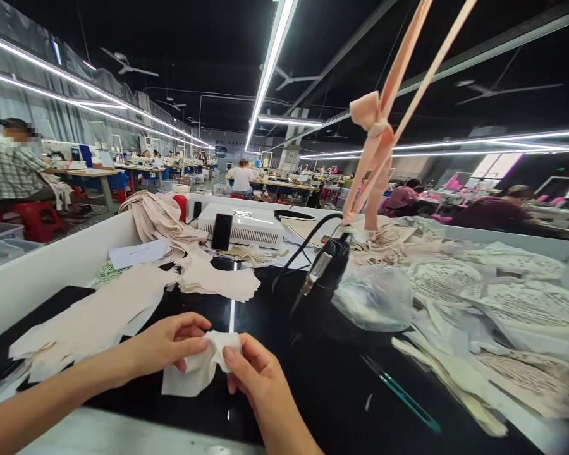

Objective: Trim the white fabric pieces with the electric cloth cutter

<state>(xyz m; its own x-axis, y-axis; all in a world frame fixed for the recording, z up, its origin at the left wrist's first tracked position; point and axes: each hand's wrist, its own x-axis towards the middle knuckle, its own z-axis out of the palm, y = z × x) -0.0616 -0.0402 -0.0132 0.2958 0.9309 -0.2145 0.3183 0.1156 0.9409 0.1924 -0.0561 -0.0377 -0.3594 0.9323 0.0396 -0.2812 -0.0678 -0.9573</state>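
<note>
A small white fabric piece (189,378) is held up between my two hands over the glossy black tabletop (308,379). My left hand (183,341) pinches its upper left part between thumb and fingers. At its upper right corner, my right hand (251,366) grips the edge, with the thumb on top. The cloth hangs in a fold and its lower left corner spreads toward the table. To the left lies a stack of pale pink cut fabric pieces (99,309), with another pink stack (218,278) just beyond my hands.
A black handheld tool (325,265) hangs from a peach fabric strap (377,139). Green tweezers (403,395) lie at right, beside heaped fabric pieces (516,284) and a plastic bag (374,297). A phone (222,232) leans on a white box (260,227). Several people sit at distant sewing tables.
</note>
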